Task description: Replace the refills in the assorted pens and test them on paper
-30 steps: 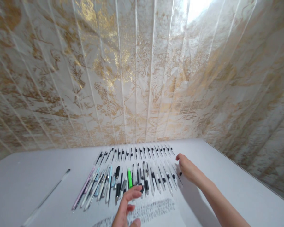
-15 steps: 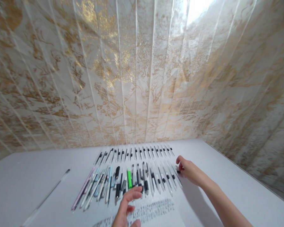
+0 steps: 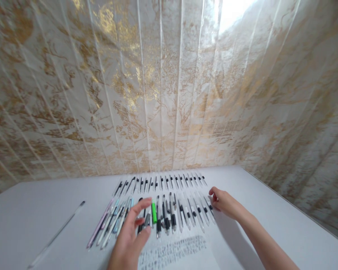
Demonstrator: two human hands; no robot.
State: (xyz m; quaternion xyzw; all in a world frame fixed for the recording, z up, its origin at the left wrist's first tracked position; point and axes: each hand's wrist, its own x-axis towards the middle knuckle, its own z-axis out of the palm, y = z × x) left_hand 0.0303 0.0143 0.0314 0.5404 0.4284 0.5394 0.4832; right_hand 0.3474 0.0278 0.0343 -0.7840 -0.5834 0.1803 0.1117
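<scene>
Lying at right end of near pen row (image 3: 194,214) on table (image 3: 22,217): clear pen (image 3: 211,210), right hand (image 3: 225,203) curled at its cap; cannot tell whether gripped. Left hand (image 3: 131,234) loose, thumb and fingers apart, beside green marker (image 3: 154,213). Written sheet (image 3: 180,249) nearer; second row (image 3: 167,179) beyond.

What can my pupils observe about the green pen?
The green pen has a straight, smooth-looking body, perhaps plastic. It lies on the white tabletop in the nearer row of pens, running roughly away from the viewer. The index fingertip of the left hand appears beside its far end; contact is unclear.
</scene>
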